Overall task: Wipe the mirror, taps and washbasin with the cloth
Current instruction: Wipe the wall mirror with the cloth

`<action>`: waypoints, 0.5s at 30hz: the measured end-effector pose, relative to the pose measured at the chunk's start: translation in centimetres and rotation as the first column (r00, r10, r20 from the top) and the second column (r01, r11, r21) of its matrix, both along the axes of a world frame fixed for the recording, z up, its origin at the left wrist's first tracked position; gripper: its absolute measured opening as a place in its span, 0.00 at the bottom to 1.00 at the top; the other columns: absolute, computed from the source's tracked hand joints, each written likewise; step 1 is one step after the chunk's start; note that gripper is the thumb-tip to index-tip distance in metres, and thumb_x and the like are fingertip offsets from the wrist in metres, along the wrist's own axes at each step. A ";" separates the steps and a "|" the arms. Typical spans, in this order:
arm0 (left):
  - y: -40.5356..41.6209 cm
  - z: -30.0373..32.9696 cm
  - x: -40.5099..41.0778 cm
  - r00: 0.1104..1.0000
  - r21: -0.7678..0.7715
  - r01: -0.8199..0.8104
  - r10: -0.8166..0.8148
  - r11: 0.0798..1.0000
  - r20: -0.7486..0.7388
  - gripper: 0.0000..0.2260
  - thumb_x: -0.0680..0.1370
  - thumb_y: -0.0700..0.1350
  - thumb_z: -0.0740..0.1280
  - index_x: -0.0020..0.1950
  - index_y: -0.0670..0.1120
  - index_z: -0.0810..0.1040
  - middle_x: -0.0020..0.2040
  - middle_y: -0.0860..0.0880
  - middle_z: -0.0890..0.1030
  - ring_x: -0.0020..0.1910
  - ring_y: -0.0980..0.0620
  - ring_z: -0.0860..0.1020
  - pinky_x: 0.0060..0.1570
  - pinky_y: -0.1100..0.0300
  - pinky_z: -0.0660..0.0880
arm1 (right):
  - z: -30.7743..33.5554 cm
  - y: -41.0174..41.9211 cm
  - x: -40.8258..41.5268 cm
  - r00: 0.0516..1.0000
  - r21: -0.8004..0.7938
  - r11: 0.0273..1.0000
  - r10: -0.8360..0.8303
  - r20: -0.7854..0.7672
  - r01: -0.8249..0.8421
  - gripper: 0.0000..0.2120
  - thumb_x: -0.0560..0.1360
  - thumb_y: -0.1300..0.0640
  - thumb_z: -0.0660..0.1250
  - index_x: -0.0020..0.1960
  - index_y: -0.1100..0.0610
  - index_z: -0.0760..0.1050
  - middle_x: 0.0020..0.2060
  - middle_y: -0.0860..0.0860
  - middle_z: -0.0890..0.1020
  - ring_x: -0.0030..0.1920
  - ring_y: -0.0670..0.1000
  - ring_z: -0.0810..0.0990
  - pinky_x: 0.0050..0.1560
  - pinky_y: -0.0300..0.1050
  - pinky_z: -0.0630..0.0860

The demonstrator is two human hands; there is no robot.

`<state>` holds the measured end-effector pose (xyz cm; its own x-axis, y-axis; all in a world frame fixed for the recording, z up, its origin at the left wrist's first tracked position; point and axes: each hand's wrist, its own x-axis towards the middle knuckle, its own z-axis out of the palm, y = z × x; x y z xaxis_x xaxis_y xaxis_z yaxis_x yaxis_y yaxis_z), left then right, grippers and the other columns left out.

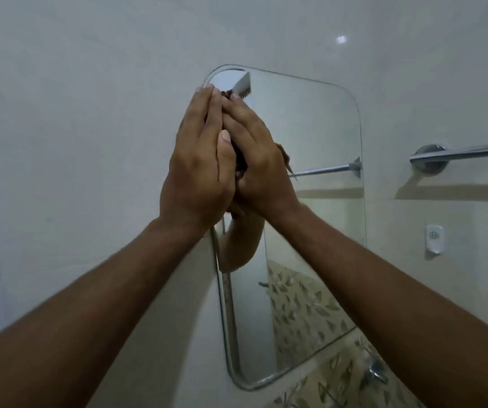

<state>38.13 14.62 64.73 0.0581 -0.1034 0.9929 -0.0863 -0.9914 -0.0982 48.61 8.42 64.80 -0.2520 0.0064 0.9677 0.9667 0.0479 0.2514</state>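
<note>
A frameless mirror [310, 172] with rounded corners hangs on the white wall. Both my hands are raised to its upper left part, side by side. My left hand [198, 160] and my right hand [257, 160] lie with straight fingers flat over a dark brown cloth [240, 166], pressing it against the glass. Only slivers of the cloth show between and beside the hands. A chrome tap [376, 375] shows partly at the lower right. The washbasin is out of view.
A chrome towel rail [466, 153] is fixed to the wall right of the mirror, with a small white wall fitting [434, 238] below it. Patterned tiles [339, 387] run under the mirror. The mirror reflects the rail, my forearm and patterned tiles.
</note>
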 end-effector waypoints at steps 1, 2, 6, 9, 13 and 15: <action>0.0 -0.3 -0.2 1.000 0.004 -0.001 0.001 1.000 0.008 0.21 0.84 0.41 0.52 0.77 0.35 0.62 0.78 0.39 0.64 0.79 0.46 0.60 0.78 0.60 0.56 | -1.8 0.0 0.2 1.000 -0.017 1.000 0.009 0.014 -0.009 0.22 0.78 0.67 0.65 0.70 0.71 0.70 0.71 0.66 0.71 0.75 0.64 0.66 0.72 0.61 0.67; 0.0 -0.6 -0.3 1.000 0.010 0.001 -0.001 1.000 0.015 0.21 0.84 0.41 0.52 0.77 0.35 0.63 0.77 0.38 0.65 0.78 0.46 0.61 0.78 0.61 0.56 | -3.8 0.1 0.3 1.000 -0.040 0.999 0.021 0.024 -0.020 0.23 0.76 0.68 0.67 0.70 0.72 0.70 0.71 0.67 0.70 0.75 0.65 0.65 0.72 0.63 0.68; -0.3 -0.9 -0.3 1.000 0.035 0.025 -0.025 0.999 -0.009 0.21 0.84 0.41 0.52 0.76 0.35 0.65 0.76 0.38 0.67 0.77 0.45 0.64 0.76 0.63 0.58 | -7.7 -0.1 0.6 1.000 -0.103 0.994 0.023 0.008 -0.022 0.25 0.74 0.68 0.72 0.69 0.72 0.71 0.71 0.67 0.70 0.75 0.64 0.65 0.72 0.62 0.68; -0.3 -0.7 -0.5 0.999 0.046 0.018 -0.016 0.999 -0.033 0.22 0.84 0.42 0.51 0.76 0.35 0.65 0.76 0.37 0.67 0.77 0.45 0.64 0.77 0.60 0.59 | -4.8 -0.2 0.2 0.999 -0.049 0.999 -0.010 -0.044 0.007 0.23 0.76 0.69 0.67 0.70 0.71 0.69 0.71 0.66 0.70 0.75 0.64 0.66 0.73 0.59 0.67; -0.4 -0.9 -0.7 0.996 0.111 0.015 -0.004 0.994 -0.093 0.22 0.83 0.41 0.52 0.75 0.34 0.65 0.76 0.37 0.67 0.77 0.44 0.63 0.77 0.57 0.59 | -2.5 0.0 -0.4 0.992 0.018 1.000 0.007 -0.124 -0.005 0.21 0.80 0.66 0.63 0.71 0.70 0.68 0.71 0.66 0.70 0.76 0.63 0.65 0.75 0.58 0.65; -0.5 -0.9 -0.7 0.992 0.175 0.006 0.016 0.984 -0.126 0.22 0.83 0.41 0.53 0.75 0.33 0.66 0.76 0.37 0.67 0.78 0.44 0.63 0.77 0.56 0.59 | -4.4 -0.4 -0.6 0.992 0.011 0.999 0.044 -0.117 -0.043 0.24 0.78 0.68 0.65 0.72 0.72 0.65 0.72 0.68 0.69 0.75 0.65 0.65 0.73 0.61 0.66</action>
